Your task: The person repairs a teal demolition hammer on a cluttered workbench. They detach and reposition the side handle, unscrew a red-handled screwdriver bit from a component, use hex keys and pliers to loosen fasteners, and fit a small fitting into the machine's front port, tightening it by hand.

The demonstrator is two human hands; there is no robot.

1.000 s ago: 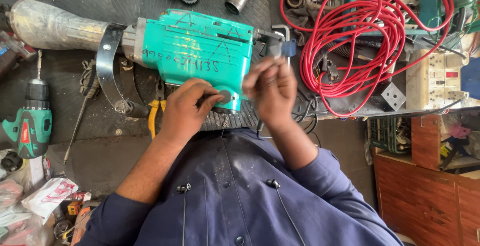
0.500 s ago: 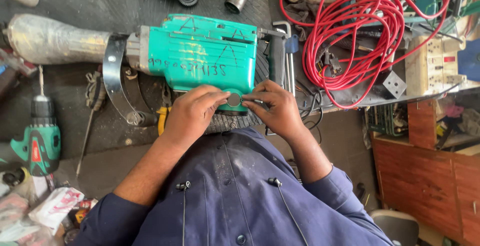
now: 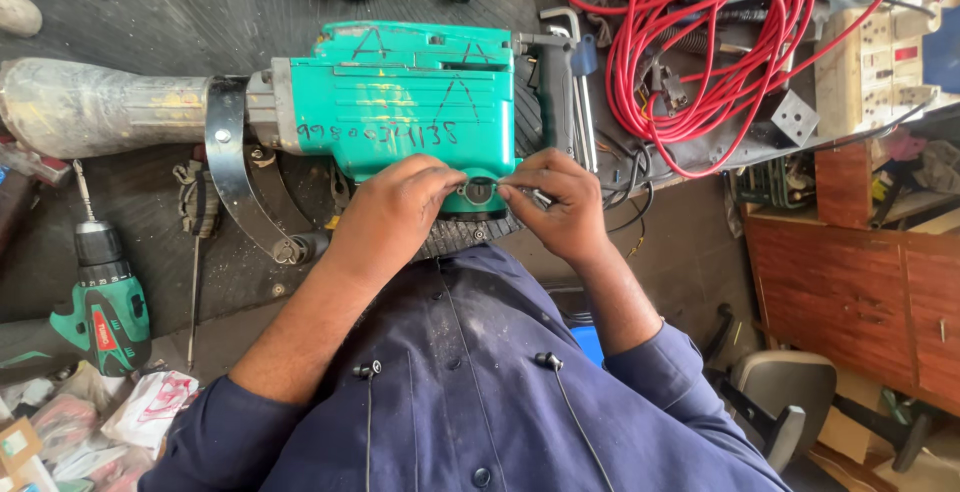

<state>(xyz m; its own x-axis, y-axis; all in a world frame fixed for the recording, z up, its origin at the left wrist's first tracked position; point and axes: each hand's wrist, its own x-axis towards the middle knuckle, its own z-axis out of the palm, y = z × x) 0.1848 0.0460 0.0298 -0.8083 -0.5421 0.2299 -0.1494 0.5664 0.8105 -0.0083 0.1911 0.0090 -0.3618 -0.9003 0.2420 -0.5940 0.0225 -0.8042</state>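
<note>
Both hands are working at the near edge of the green hammer (image 3: 405,102). The left hand (image 3: 395,214) is pinching a small round cap (image 3: 479,192) at its 2 o'clock; the right hand (image 3: 555,202), fingers curled, is pinching it from 9 o'clock. Farther off, hex keys (image 3: 578,82) are lying at 1 o'clock, with red cable (image 3: 720,52) beyond.
</note>
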